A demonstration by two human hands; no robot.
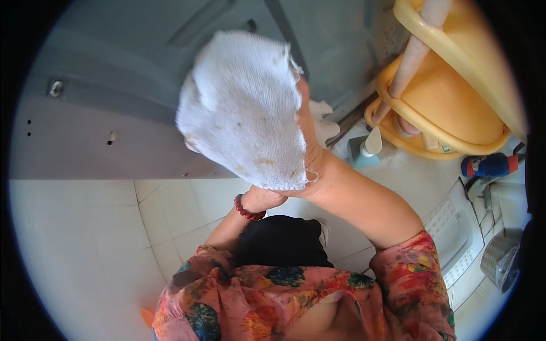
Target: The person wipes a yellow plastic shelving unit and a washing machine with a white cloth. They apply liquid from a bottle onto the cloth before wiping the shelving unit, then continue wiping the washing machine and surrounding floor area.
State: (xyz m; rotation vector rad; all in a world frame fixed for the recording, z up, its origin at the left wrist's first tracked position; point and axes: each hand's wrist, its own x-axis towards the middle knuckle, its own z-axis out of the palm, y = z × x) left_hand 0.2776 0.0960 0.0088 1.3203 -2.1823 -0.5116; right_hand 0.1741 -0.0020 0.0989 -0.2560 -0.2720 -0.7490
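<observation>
A white terry cloth [247, 115] with frayed edges and brownish stains covers most of my right hand [313, 143], which grips it in front of a grey door panel [140, 145]. Only the wrist side of that hand shows; its fingers are under the cloth. My left hand [268, 199], with a red bead bracelet [247, 209] at the wrist, reaches below the cloth and behind my right wrist. Its fingers are hidden, so I cannot tell what they hold. White finger-like shapes [326, 123] show behind my right hand, their nature unclear.
At the right stands a yellow plastic corner rack [452, 106] on a pale pole [407, 64]. A teal container [362, 157] and a blue bottle [490, 165] with a red cap are near it. A squat toilet [456, 234] and a waste bin [497, 260] lie on the right side. White tiles [162, 213] cover the floor.
</observation>
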